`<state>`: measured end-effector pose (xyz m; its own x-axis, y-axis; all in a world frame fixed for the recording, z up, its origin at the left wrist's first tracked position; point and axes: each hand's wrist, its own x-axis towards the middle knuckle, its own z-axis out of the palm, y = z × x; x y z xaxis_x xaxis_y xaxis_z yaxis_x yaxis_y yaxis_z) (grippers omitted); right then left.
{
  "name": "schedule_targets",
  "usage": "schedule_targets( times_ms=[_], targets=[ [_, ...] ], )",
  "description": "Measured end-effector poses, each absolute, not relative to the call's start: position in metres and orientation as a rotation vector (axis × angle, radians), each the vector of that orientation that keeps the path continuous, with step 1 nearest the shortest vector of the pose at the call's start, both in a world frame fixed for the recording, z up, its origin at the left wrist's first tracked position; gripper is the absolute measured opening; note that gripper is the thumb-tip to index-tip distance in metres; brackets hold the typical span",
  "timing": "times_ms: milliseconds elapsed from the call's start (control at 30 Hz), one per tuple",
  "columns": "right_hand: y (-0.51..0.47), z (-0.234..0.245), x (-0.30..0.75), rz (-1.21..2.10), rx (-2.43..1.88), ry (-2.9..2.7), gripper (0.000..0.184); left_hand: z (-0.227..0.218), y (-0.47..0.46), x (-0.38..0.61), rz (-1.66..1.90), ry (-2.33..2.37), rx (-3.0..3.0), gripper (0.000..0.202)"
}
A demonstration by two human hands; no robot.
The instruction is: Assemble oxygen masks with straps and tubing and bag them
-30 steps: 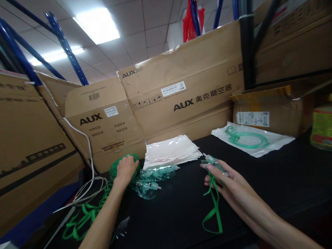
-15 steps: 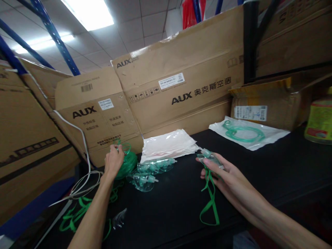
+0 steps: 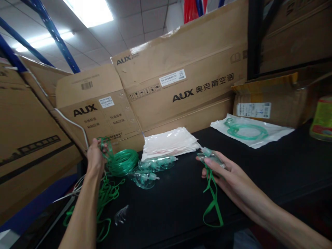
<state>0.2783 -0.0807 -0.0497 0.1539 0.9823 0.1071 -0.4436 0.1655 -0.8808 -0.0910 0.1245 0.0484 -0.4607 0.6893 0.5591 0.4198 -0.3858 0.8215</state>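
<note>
At the right, my right hand [image 3: 220, 167] is closed around a clear oxygen mask [image 3: 211, 157], whose green elastic strap [image 3: 214, 204] dangles below. On the left, my left hand [image 3: 96, 154] grips a loop of green tubing [image 3: 107, 143]. A larger coil of green tubing [image 3: 123, 162] lies just right of that hand on the black table. Several more clear masks [image 3: 158, 164] lie nested in a row, with a separate mask [image 3: 144, 179] in front of them. Green elastic straps [image 3: 106, 193] are tangled beside my left forearm.
A stack of white pouches [image 3: 169, 143] stands behind the masks. Farther right lies a white pouch [image 3: 277, 133] with coiled tubing on top. Small clear pieces [image 3: 121, 214] sit near the front. Cardboard panels [image 3: 181, 79] wall the back; a carton [image 3: 272, 100] and a yellow-labelled bottle [image 3: 323, 119] are at right.
My left hand has moved left, drawing a loop of green tubing away from the larger coil. My right hand still holds the mask in nearly the same place.
</note>
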Motion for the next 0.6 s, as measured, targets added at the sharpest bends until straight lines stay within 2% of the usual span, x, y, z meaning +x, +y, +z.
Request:
schedule_targets(
  times_ms=[167,367,500,600],
  targets=[
    [-0.083,-0.045,0.276,1.192,-0.843,-0.79,0.039,0.055,0.125,-0.1,2.149,1.379,1.42,0.029],
    [-0.077,-0.044,0.28,1.258,-0.784,-0.618,0.037,0.075,0.112,-0.091,2.29,1.1,1.55,0.031],
    [-0.077,-0.044,0.282,1.288,-0.708,-0.585,0.037,0.097,0.071,-0.062,2.224,0.942,1.76,0.034],
    [-0.079,-0.043,0.28,1.268,-0.703,-0.646,0.04,0.111,0.027,-0.027,2.171,0.816,1.984,0.028]
  ],
)
